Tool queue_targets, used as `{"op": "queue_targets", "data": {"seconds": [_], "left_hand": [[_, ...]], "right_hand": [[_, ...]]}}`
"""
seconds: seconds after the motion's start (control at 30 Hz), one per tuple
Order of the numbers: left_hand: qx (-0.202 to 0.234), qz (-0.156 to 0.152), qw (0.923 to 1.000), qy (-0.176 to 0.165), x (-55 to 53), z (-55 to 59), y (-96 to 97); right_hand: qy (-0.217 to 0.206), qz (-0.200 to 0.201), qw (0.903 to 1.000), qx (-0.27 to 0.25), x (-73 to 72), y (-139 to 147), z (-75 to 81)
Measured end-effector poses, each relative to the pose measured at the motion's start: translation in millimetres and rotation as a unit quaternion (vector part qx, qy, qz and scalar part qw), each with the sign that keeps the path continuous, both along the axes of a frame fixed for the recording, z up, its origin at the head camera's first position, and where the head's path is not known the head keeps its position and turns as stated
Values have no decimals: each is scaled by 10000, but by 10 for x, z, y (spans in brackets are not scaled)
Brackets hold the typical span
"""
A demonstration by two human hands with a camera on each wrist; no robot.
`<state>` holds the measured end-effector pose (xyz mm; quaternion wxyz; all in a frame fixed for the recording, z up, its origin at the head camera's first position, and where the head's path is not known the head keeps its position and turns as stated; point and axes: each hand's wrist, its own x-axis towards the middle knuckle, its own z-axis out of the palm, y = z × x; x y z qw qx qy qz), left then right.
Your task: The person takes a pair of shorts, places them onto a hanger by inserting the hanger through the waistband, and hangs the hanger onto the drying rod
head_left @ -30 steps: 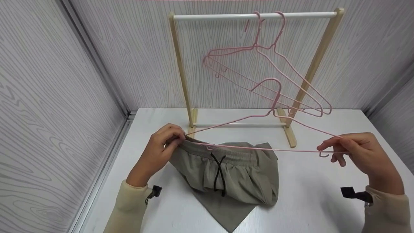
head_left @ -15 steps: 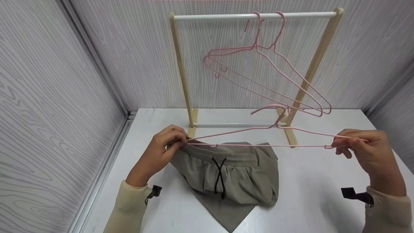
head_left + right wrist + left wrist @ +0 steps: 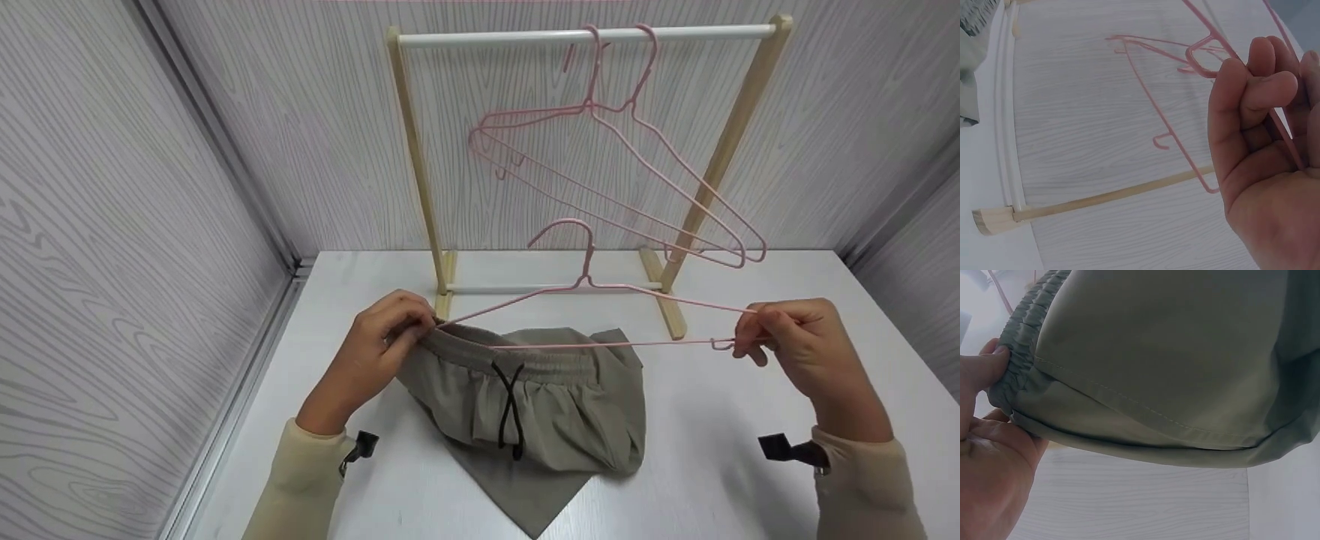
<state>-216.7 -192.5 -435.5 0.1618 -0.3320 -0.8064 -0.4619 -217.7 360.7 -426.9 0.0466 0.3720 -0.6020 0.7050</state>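
Note:
Grey-green drawstring shorts [image 3: 566,420] with a black cord [image 3: 510,409] lie on the white table, their waistband raised at the left end. My left hand [image 3: 379,345] pinches that end between thumb and fingers; the left wrist view shows the gathered elastic [image 3: 1019,343] in its grip. A pink hanger [image 3: 588,262] is held by its right end in my right hand [image 3: 810,349], fingers curled round the wire. The hanger's left end reaches into the waistband opening beside my left fingers, its tip hidden. Its lower bar crosses above the shorts, hook upward.
Behind stands a small rack with wooden posts [image 3: 415,165] and a white rail [image 3: 487,38]. Pink hangers [image 3: 649,161] hang from the rail, their right ends dipping toward the table. Wood-grain panels [image 3: 135,247] enclose the left side and back.
My right hand first shifts slightly right as the hanger tips flat, then comes left with the hook rising again. The hanger's left end is now inside the waistband. My left hand keeps its hold.

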Motion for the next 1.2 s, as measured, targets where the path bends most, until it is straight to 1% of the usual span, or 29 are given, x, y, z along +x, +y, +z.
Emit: {"op": "queue_targets", "data": {"seconds": [0.2,0.3,0.5,0.6,0.8,1.07,1.2], "left_hand": [[94,21,9999,98,1,15,25],[142,-18,9998,152,8,21,42],[227,-3,9994,264,23,6,69],[305,52,9991,306,25,-2,79],[467,200,9982,309,51,-3,109],[762,433,9954,377,88,33,181],[988,527,9933,282,119,51,215]], "right_hand": [[-31,29,10000,-46,-27,-95,-30],[-50,43,9999,-79,-36,-140,-39],[-228,-120,9997,-23,-27,-236,-44],[-338,-161,9993,-48,-25,-283,-43],[-397,31,9990,-188,-48,-340,-75],[-540,-55,9985,-110,-43,-405,-98],[-567,-2,9983,-94,-47,-425,-123]]}}
